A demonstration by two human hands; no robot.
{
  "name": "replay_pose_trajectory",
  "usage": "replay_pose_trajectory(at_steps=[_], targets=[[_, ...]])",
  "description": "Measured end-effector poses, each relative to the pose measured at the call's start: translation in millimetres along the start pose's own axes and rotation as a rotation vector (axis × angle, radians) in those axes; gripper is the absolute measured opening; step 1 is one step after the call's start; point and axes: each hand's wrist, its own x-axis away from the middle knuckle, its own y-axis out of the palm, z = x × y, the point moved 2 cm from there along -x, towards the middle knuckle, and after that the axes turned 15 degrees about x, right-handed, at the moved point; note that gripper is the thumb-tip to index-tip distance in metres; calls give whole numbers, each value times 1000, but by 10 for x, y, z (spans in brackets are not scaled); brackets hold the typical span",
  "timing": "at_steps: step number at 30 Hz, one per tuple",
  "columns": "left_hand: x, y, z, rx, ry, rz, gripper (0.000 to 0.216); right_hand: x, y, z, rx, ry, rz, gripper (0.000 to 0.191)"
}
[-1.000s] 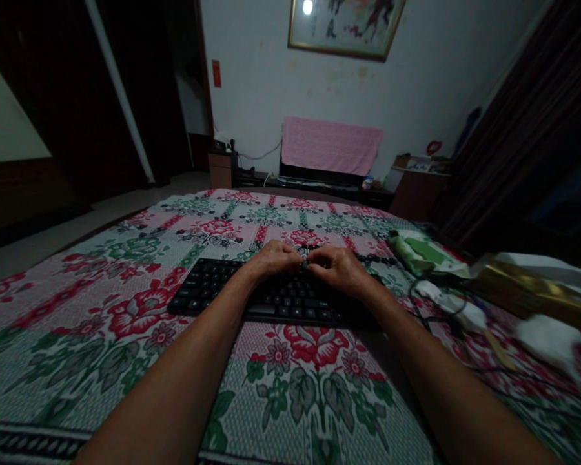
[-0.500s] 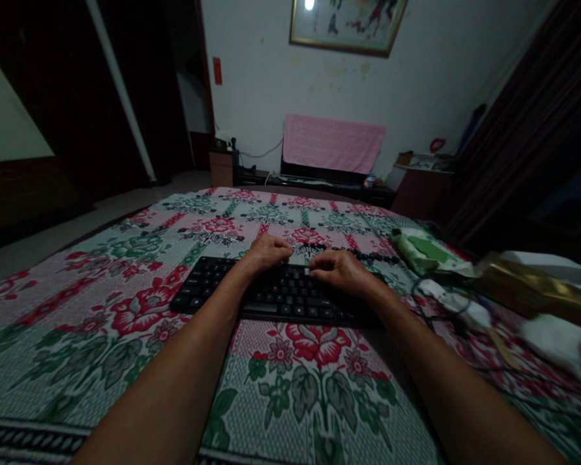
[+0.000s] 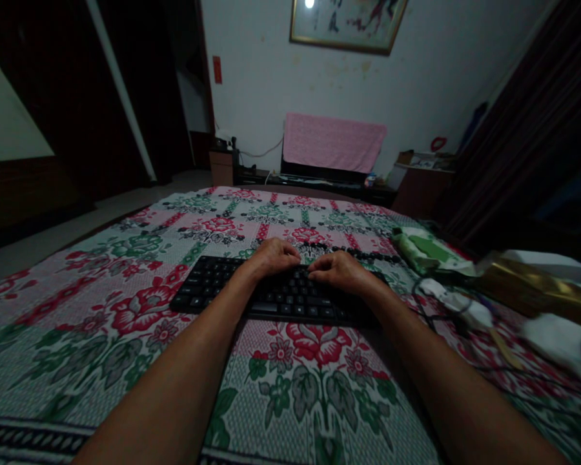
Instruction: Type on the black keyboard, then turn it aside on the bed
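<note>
A black keyboard (image 3: 213, 284) lies on the flowered cloth, its keys facing up and its long side across in front of me. My left hand (image 3: 275, 255) is over its upper middle, thumb and fingers pinched together near the top key rows. Close by on the right, my right hand (image 3: 336, 270) has its fingertips drawn together at the same rows. Whatever either pinch holds is too small or hidden to make out. Just behind the keyboard runs a line of small black pieces (image 3: 368, 254), possibly loose keycaps.
On the right lie a green-and-white packet (image 3: 426, 250), a golden box (image 3: 537, 284), a white crumpled bundle (image 3: 556, 339) and dark cables (image 3: 428, 316). The patterned cloth (image 3: 126, 258) covers the wide surface. Beyond it, a pink towel (image 3: 334, 142) hangs against the wall.
My left hand has moved right, closer to my right hand, and its fingers now point at the middle top keys. My right hand has barely shifted; a pale spot at its fingertips no longer shows.
</note>
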Motion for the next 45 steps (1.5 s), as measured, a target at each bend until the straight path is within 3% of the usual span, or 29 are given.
replay_pose_trajectory(at_steps=[10,19,25,33,45], targets=[[60,48,82,-115,34,-184,25,-12,21,-39,-19,87,-36,19],[55,102,126,-193,-11,-149,22,-23,61,-35,-55,124,-30,19],[82,105,186,-211,-44,-143,21,13,11,-46,-101,60,-62,21],[66,104,153,-222,-68,-141,22,-7,40,-21,-15,59,0,23],[91,136,175,-325,-83,-105,23,11,14,-15,32,54,-34,29]])
